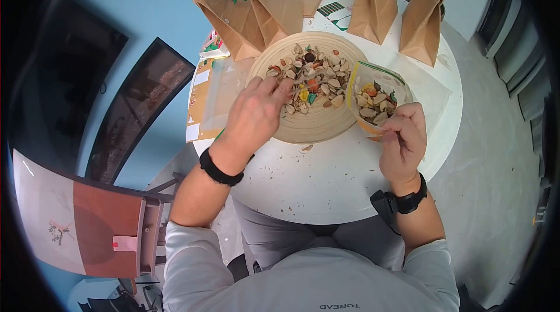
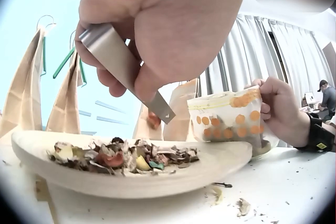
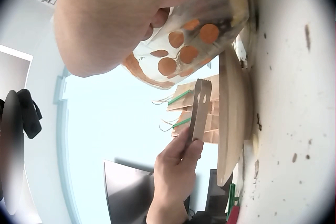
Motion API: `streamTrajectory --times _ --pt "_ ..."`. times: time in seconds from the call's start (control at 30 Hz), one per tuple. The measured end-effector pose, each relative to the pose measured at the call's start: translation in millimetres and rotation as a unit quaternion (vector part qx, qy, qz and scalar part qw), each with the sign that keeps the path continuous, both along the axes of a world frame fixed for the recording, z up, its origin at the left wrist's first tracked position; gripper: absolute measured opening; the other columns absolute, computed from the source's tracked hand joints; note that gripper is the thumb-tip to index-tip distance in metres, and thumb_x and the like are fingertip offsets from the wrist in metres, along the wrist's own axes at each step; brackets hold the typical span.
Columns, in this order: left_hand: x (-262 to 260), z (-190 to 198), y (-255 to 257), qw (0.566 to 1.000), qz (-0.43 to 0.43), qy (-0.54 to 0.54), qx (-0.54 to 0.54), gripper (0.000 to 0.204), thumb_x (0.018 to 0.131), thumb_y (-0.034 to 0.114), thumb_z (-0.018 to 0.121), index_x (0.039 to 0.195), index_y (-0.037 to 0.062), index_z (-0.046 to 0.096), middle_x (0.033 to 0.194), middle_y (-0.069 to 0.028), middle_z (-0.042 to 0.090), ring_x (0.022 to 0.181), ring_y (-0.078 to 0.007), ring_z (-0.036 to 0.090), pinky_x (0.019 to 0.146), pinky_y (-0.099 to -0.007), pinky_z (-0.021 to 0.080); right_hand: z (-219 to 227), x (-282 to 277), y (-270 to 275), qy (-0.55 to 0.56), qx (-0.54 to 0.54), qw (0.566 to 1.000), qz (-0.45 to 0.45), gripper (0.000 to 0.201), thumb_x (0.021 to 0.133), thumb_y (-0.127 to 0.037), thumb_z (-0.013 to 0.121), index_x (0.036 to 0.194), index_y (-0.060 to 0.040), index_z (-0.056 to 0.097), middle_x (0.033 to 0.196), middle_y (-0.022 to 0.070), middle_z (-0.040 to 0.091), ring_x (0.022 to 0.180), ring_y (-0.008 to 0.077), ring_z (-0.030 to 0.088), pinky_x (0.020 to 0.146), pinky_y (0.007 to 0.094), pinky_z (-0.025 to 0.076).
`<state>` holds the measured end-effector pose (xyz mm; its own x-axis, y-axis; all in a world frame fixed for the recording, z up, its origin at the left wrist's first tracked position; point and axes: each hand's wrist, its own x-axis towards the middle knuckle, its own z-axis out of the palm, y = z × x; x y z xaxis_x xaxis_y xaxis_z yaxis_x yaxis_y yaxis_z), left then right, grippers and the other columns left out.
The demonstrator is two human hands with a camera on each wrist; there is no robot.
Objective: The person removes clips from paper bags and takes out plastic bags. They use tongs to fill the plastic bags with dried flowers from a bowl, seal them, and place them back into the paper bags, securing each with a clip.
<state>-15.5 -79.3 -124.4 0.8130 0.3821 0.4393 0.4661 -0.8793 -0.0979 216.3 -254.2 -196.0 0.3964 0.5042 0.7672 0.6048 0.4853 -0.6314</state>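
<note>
My left hand [image 1: 252, 114] grips a pair of metal tongs [image 2: 123, 66] above a round wooden plate [image 1: 286, 128]. Dried potpourri [image 1: 333, 83] lies heaped on the plate: pale chips with orange, yellow and green pieces. Beside the tongs' tips a small reddish piece [image 2: 153, 120] shows in the left wrist view. At the plate's right edge, my right hand [image 1: 403, 144] pinches the rim of a clear zip bag [image 2: 202, 113] printed with orange dots. The bag's mouth stands open, and more potpourri [image 1: 376, 105] is inside it.
Brown paper bags [image 1: 230, 17] with green strips stand behind the plate at left, and others [image 1: 370, 5] at right. Crumbs [image 1: 306, 148] are scattered over the white table [image 1: 326, 195] in front. A cardboard piece [image 1: 201, 99] lies at the left edge.
</note>
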Motion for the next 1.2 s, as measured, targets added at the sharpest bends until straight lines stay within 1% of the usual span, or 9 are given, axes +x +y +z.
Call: streamTrajectory --times 0.13,0.23,0.33,0.57,0.67,0.77,0.87,1.07,1.2 --pt "3 4 -11 1.000 -0.007 -0.011 -0.021 0.041 0.085 0.001 0.076 0.125 0.0062 0.070 0.094 -0.0110 0.064 0.088 -0.0320 0.063 0.078 -0.0430 0.054 0 -1 0 -0.001 -0.005 1.000 0.001 0.016 0.078 0.010 0.056 0.086 0.0018 0.067 0.095 0.0120 0.049 0.079 0.0200 0.050 0.066 0.0277 0.042" --pt "9 18 -11 0.999 -0.031 -0.035 0.007 0.045 0.084 0.001 0.077 0.128 0.0066 0.069 0.096 -0.0114 0.064 0.092 -0.0320 0.064 0.080 -0.0427 0.054 1 -1 2 -0.012 -0.001 1.000 0.003 0.016 0.078 0.011 0.056 0.086 0.0021 0.068 0.096 0.0120 0.049 0.078 0.0195 0.050 0.066 0.0274 0.042" --pt "8 31 -18 0.999 -0.009 0.023 -0.023 0.048 0.084 0.002 0.077 0.131 0.0074 0.068 0.099 -0.0117 0.064 0.096 -0.0320 0.065 0.081 -0.0423 0.055 0 -1 1 -0.006 -0.002 1.000 -0.002 0.017 0.078 0.011 0.056 0.086 0.0022 0.068 0.096 0.0119 0.049 0.077 0.0194 0.050 0.065 0.0274 0.042" --pt "-13 -10 -36 0.995 0.007 0.073 -0.071 0.047 0.091 0.013 0.074 0.136 0.0037 0.062 0.102 -0.0135 0.062 0.101 -0.0332 0.065 0.086 -0.0443 0.055 0 0 -1 -0.005 0.003 1.000 -0.012 0.016 0.078 0.010 0.056 0.086 0.0021 0.067 0.095 0.0119 0.049 0.080 0.0206 0.050 0.068 0.0285 0.043" --pt "-1 -23 -26 0.996 0.014 0.031 -0.081 0.045 0.094 0.014 0.072 0.135 0.0014 0.060 0.106 -0.0165 0.063 0.102 -0.0359 0.066 0.086 -0.0455 0.056 0 -1 -1 -0.009 -0.001 1.000 -0.013 0.015 0.078 0.009 0.056 0.086 0.0018 0.067 0.094 0.0121 0.049 0.081 0.0213 0.050 0.068 0.0290 0.043" --pt "10 -26 -14 0.990 0.039 0.059 -0.125 0.042 0.097 0.015 0.069 0.134 -0.0005 0.059 0.108 -0.0190 0.066 0.101 -0.0376 0.067 0.087 -0.0465 0.056 -1 0 1 -0.010 0.000 1.000 -0.017 0.015 0.078 0.009 0.057 0.086 0.0017 0.067 0.094 0.0123 0.050 0.081 0.0216 0.050 0.069 0.0289 0.042" --pt "14 -25 1 0.988 0.042 0.075 -0.126 0.040 0.098 0.017 0.068 0.134 -0.0003 0.060 0.106 -0.0188 0.068 0.100 -0.0375 0.068 0.087 -0.0462 0.057 0 1 1 -0.008 -0.002 1.000 -0.014 0.014 0.078 0.009 0.057 0.086 0.0016 0.067 0.094 0.0124 0.050 0.081 0.0217 0.050 0.068 0.0288 0.042" --pt "6 -32 4 0.996 0.030 0.051 -0.068 0.035 0.097 0.016 0.069 0.129 0.0011 0.065 0.101 -0.0155 0.070 0.097 -0.0353 0.068 0.086 -0.0450 0.057 -1 0 1 -0.009 -0.005 1.000 -0.008 0.015 0.078 0.010 0.057 0.085 0.0015 0.067 0.094 0.0124 0.050 0.081 0.0218 0.050 0.068 0.0287 0.042" --pt "3 -35 5 0.996 0.030 0.041 -0.077 0.033 0.096 0.015 0.070 0.126 0.0010 0.067 0.099 -0.0149 0.070 0.095 -0.0345 0.068 0.085 -0.0444 0.057 0 0 1 -0.013 0.001 1.000 -0.008 0.016 0.077 0.011 0.057 0.085 0.0015 0.067 0.094 0.0122 0.050 0.080 0.0211 0.050 0.067 0.0284 0.042"
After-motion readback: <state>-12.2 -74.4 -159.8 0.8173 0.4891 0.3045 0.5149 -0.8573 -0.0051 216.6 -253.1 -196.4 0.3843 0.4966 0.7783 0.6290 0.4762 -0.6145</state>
